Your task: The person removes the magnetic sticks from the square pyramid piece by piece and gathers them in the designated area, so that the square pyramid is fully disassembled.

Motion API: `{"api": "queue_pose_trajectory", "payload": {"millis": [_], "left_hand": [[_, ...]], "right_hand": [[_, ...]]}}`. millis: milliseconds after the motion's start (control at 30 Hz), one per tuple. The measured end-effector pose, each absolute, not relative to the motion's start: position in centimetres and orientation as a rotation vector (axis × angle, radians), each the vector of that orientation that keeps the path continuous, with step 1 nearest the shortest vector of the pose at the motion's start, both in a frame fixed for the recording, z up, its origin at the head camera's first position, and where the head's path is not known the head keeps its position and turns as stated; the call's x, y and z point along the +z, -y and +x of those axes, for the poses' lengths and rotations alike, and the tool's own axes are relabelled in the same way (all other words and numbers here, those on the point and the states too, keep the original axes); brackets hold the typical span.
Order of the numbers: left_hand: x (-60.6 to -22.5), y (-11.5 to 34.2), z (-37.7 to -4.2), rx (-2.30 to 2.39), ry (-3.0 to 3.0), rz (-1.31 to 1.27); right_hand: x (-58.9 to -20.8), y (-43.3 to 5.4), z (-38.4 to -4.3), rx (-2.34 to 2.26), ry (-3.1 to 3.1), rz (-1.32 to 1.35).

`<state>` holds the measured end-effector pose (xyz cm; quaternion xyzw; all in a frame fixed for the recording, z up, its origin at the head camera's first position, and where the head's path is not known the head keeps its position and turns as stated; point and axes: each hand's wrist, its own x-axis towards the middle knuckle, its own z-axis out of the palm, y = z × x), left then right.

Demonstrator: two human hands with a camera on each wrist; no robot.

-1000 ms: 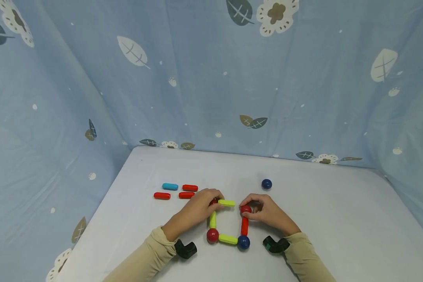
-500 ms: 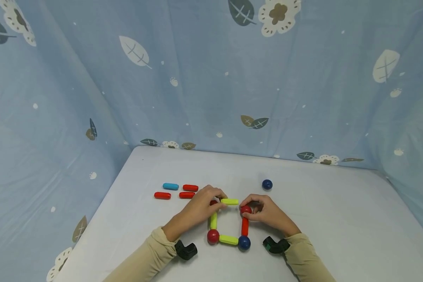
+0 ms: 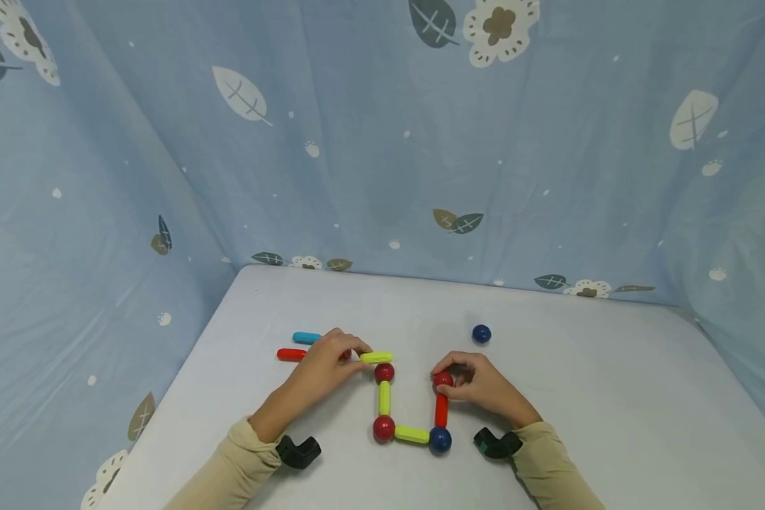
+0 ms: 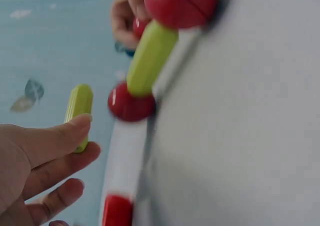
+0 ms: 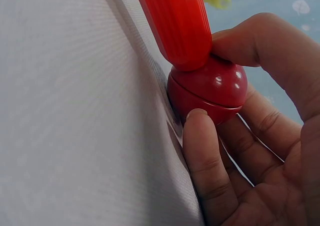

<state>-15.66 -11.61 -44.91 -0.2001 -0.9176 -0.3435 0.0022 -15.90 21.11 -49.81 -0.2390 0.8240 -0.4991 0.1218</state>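
My left hand (image 3: 325, 367) pinches a yellow-green toy building stick (image 3: 377, 358) between thumb and finger; the left wrist view shows the stick (image 4: 80, 105) apart from the frame. Just below it in the head view is a red ball (image 3: 384, 372), joined by a yellow-green stick (image 3: 384, 399) to a nearer red ball (image 3: 384, 428). Another yellow-green stick (image 3: 411, 434) links that to a blue ball (image 3: 440, 440). From there a red stick (image 3: 442, 411) leads to a red ball (image 5: 215, 89), which my right hand (image 3: 484, 386) grips with thumb and fingers.
A loose dark blue ball (image 3: 481, 333) lies farther back on the white table (image 3: 586, 382). Left of the frame are a blue stick (image 3: 307, 338) and a red stick (image 3: 291, 355); other red pieces there are mostly behind the left hand. Patterned blue cloth (image 3: 370, 163) hangs behind.
My left hand has lifted the yellow-green stick off the far left red ball and carried it leftward, uncovering that ball. The right hand stays on its red ball.
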Motion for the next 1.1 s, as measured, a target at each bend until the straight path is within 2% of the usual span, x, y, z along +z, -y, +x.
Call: {"api": "queue_pose_trajectory", "payload": {"millis": [333, 667, 1100], "left_hand": [[-45.3, 16.5, -14.4, -0.892, 2.890, -0.545], [-45.5, 17.2, -14.2, -0.760, 3.003, -0.443], [-45.8, 17.4, -14.3, -0.723, 3.017, -0.465]], "right_hand": [[-49.7, -21.3, -15.7, -1.459, -2.417, -0.697], [-50.0, -21.2, -15.9, -1.460, -2.405, -0.698], [-49.8, -20.9, -15.8, -1.457, -2.406, -0.692]]}}
